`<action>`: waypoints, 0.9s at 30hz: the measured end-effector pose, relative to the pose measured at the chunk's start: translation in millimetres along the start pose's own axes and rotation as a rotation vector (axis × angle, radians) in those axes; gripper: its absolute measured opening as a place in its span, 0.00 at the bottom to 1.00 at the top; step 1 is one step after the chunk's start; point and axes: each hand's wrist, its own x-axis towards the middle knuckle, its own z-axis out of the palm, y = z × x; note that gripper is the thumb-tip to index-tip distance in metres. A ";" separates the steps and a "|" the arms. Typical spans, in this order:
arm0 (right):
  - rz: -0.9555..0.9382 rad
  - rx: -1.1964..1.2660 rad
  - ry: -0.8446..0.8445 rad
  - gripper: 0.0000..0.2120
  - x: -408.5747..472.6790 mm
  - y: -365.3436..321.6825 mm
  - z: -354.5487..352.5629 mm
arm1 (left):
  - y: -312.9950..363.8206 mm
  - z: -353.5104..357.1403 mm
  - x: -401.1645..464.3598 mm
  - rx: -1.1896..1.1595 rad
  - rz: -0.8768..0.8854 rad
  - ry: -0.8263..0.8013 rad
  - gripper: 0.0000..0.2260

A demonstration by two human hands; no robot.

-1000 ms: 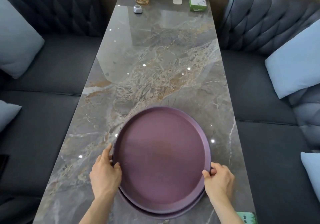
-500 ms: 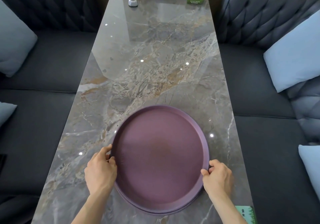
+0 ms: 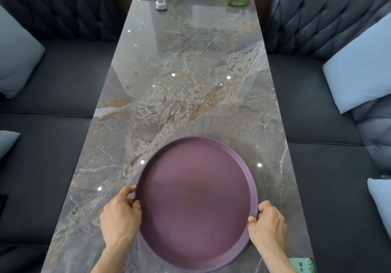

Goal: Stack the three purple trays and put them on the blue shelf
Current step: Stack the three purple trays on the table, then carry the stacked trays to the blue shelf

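While both hands clasp opposite rims, left hand (image 3: 120, 215), right hand (image 3: 268, 220), round matte purple trays (image 3: 195, 203), glossy veined marble table (image 3: 186, 78)

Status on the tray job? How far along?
Stacking looks done: the trays sit nested on the table, though only the top one shows clearly. In hand: left hand and right hand grip opposite rims. Left: carrying them to the shelf, which is out of view.

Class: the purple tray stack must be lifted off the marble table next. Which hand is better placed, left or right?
Neither alone: left hand and right hand grip opposite rims of the purple tray stack, so lift with both.
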 end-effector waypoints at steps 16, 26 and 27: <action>0.179 0.316 -0.224 0.15 25.5 -4.3 1.7 | -3.4 6.6 14.6 -0.111 -0.127 -0.064 0.15; 0.224 0.597 -0.193 0.15 9.1 -9.7 4.7 | -3.1 5.6 61.9 -0.311 -0.346 -0.377 0.15; 0.237 0.613 -0.183 0.17 7.9 -11.9 5.0 | -6.4 9.1 61.2 -0.319 -0.341 -0.373 0.15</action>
